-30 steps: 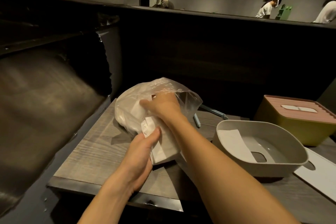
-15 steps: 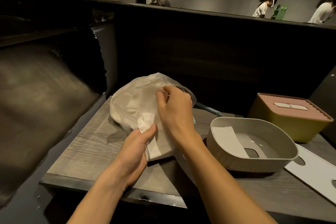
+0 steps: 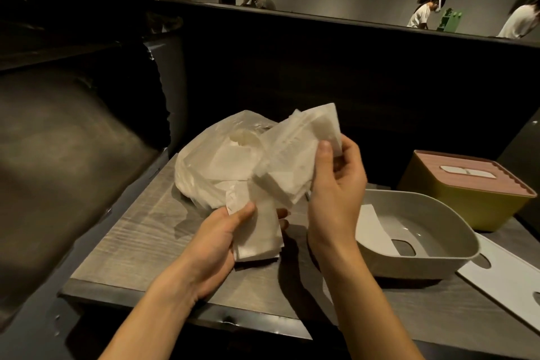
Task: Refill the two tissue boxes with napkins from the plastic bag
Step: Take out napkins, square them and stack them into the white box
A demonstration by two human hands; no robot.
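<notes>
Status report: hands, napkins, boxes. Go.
Right hand grips raised napkin wad. Left hand holds napkin stack. Grey box open; path clear.

Tissue boxes: two, one grey open box point(image 3: 438, 264) and one yellow box point(image 3: 455, 204) with pink lid point(image 3: 479, 172). Plastic bag point(image 3: 210, 166): one; napkin stacks in hand: two point(image 3: 260, 231) point(image 3: 295, 161). Loose white lid panel point(image 3: 508, 275): one; hands: two point(image 3: 213, 240) point(image 3: 336, 193).

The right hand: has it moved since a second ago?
Yes. The right hand has come out of the bag, lifting a napkin stack up and toward the grey box.
</notes>
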